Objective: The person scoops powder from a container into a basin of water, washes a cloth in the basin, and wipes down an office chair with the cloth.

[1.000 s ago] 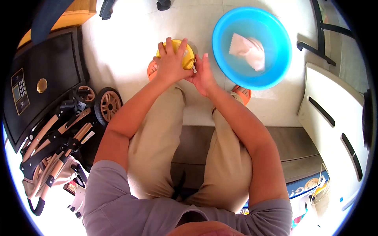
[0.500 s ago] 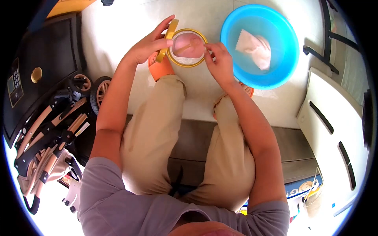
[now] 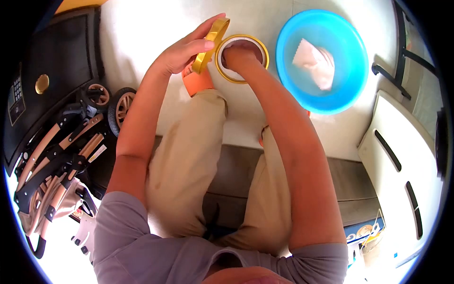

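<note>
A round container with a yellow rim (image 3: 223,71) stands on the pale floor in front of my knees. My left hand (image 3: 182,53) holds its yellow lid (image 3: 211,38) tilted up on edge just left of the container. My right hand (image 3: 241,56) reaches down inside the container; its fingers are hidden there, so what they touch cannot be made out. To the right sits a blue basin (image 3: 288,78) with a white cloth (image 3: 316,64) lying in it.
A folded stroller (image 3: 61,156) with tan wheels lies at my left, beside a black safe (image 3: 45,71). White furniture (image 3: 406,156) with dark slot handles stands on the right. I sit on a grey-brown bench (image 3: 350,184); an orange shoe (image 3: 198,83) shows under the container.
My left hand took the yellow lid off the container and tilted it aside. My right hand moved from the rim down into the open container.
</note>
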The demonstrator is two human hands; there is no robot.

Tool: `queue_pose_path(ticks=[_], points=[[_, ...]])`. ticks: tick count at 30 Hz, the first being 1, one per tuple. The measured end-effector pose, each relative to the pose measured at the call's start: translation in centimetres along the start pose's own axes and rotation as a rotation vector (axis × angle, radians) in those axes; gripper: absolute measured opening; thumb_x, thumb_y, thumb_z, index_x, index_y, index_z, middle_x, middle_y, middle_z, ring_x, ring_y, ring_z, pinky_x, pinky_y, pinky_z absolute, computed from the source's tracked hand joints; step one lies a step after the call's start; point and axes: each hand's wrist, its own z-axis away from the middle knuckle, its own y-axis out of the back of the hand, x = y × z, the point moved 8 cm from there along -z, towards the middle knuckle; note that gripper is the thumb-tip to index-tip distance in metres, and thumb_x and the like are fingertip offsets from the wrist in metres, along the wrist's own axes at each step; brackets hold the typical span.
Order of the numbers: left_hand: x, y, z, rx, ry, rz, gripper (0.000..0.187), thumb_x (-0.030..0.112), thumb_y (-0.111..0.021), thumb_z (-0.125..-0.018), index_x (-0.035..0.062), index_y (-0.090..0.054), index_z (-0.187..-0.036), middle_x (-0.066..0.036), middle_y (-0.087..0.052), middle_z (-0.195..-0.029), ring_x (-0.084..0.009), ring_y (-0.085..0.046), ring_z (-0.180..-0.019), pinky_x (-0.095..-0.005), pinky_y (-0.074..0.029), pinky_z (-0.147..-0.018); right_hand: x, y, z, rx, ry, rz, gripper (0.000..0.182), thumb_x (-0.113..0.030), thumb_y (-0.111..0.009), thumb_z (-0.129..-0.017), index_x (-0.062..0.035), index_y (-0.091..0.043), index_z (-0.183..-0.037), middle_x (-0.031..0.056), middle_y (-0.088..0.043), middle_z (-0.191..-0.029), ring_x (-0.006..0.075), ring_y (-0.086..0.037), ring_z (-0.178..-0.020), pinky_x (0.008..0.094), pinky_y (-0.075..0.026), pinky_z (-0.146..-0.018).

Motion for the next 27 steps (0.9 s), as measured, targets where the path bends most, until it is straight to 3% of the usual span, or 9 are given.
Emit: queue_pose_path(ticks=[1,5,6,10,13,18,22,26,27], points=[[-0.2,-0.2,-0.1,-0.015,0.001,-0.012,0.080,0.039,-0.058,-0.079,0.0148,-0.023,-0.146,-0.008,-0.037,-0.139,-0.0188,-0.041,-0.120,-0.0293,-0.035,-0.098,0.0,0.3,0.4,-0.043,-0.004,0.008,0.024,-0.011,-0.054,-0.083,-0.0037,-0.066,-0.102,0.0133,-0.064,-0.112,0.0286,-0.063,-0.100,0.0402,-0.052,-0.077],[0.3,-0.3,0.0,0.025,-0.028,0.014,0.081,0.044,-0.057,-0.079,0.0141,-0.024,-0.146,-0.007,-0.042,-0.133,-0.0149,-0.047,-0.109,-0.0251,-0.040,-0.087,0.0,0.5,0.7,0.114,0.170,0.103,0.021,-0.012,-0.055,-0.076,-0.0046,-0.065,-0.094,0.0146,-0.067,-0.091,0.0281,-0.065,-0.084,0.0393,-0.052,-0.072],[0.2,-0.1,0.1,0.031,-0.028,0.006,0.081,0.045,-0.057,-0.079,0.0141,-0.024,-0.146,-0.007,-0.043,-0.132,-0.0138,-0.048,-0.107,-0.0238,-0.042,-0.083,-0.4,1.8,2.3,0.134,0.189,0.094,0.018,-0.007,-0.055,-0.079,-0.0020,-0.067,-0.091,0.0176,-0.067,-0.098,0.0305,-0.066,-0.089,0.0394,-0.053,-0.074],[-0.2,0.3,0.3,-0.006,0.016,0.013,0.080,0.048,-0.056,-0.079,0.0144,-0.025,-0.145,-0.007,-0.046,-0.126,-0.0114,-0.051,-0.101,-0.0207,-0.044,-0.067,1.6,2.4,5.1,0.332,0.179,0.069,0.014,-0.006,-0.056,-0.077,-0.0010,-0.065,-0.086,0.0181,-0.067,-0.089,0.0336,-0.065,-0.081,0.0422,-0.053,-0.070],[-0.4,0.4,0.4,0.011,0.052,0.069,0.078,0.050,-0.057,-0.079,0.0049,-0.033,-0.139,-0.014,-0.056,-0.117,-0.0224,-0.063,-0.092,-0.0345,-0.051,-0.083,2.7,3.1,7.2,0.453,0.175,0.023,0.012,-0.006,-0.056,-0.076,-0.0002,-0.062,-0.085,0.0191,-0.066,-0.083,0.0354,-0.064,-0.077,0.0446,-0.052,-0.069],[-2.0,1.6,0.0,0.043,0.024,0.121,0.075,0.049,-0.057,-0.080,0.0019,-0.036,-0.135,-0.014,-0.060,-0.110,-0.0229,-0.064,-0.090,-0.0338,-0.051,-0.082,2.5,1.8,6.3,0.515,0.244,-0.161,0.012,-0.004,-0.054,-0.076,-0.0005,-0.061,-0.086,0.0212,-0.064,-0.081,0.0368,-0.063,-0.076,0.0458,-0.050,-0.070],[-0.2,0.6,0.6,-0.015,-0.017,0.224,0.076,0.050,-0.057,-0.080,0.0019,-0.037,-0.134,-0.014,-0.060,-0.109,-0.0226,-0.064,-0.090,-0.0340,-0.052,-0.081,2.0,1.0,5.1,0.432,0.215,-0.274,0.016,-0.004,-0.053,-0.076,-0.0057,-0.064,-0.087,0.0206,-0.064,-0.082,0.0376,-0.062,-0.076,0.0462,-0.050,-0.071],[-2.6,2.4,0.3,0.055,0.059,0.121,0.075,0.050,-0.058,-0.079,0.0018,-0.038,-0.133,-0.013,-0.061,-0.108,-0.0224,-0.064,-0.091,-0.0341,-0.052,-0.081,2.0,0.4,4.8,0.393,0.240,-0.378,0.016,-0.006,-0.053,-0.077,-0.0094,-0.066,-0.086,0.0192,-0.064,-0.081,0.0377,-0.062,-0.077,0.0462,-0.049,-0.071],[-1.8,1.8,0.5,0.021,-0.009,0.151,0.075,0.050,-0.058,-0.080,0.0017,-0.038,-0.133,-0.013,-0.061,-0.108,-0.0223,-0.063,-0.091,-0.0340,-0.052,-0.081,1.9,0.4,4.8,0.391,0.256,-0.416,0.016,-0.007,-0.053,-0.077,-0.0099,-0.067,-0.085,0.0188,-0.063,-0.081,0.0376,-0.062,-0.077,0.0461,-0.049,-0.070]])
